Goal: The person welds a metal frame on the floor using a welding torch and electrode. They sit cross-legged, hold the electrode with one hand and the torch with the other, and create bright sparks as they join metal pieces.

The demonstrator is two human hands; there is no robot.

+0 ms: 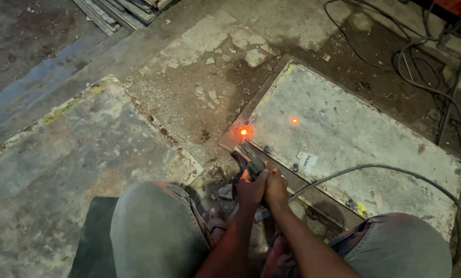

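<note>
Both my hands grip one dark welding electrode holder [255, 166] between my knees. My left hand [250, 189] wraps its handle from the left, my right hand [276, 187] closes on it from the right. The holder points toward a glowing orange spot [244, 132] at the near corner of a grey metal plate [343, 128] lying on the floor. A second, fainter orange spark [294, 121] shows on the plate. A grey cable [395, 171] loops from my hands over the plate to the right.
A large worn metal sheet [76, 149] lies on the floor at left. Cracked concrete [210, 72] fills the middle. Black cables [431, 62] tangle at the upper right. Stacked metal strips [122, 13] rest at the top. A dark mat [89, 239] lies under my left knee.
</note>
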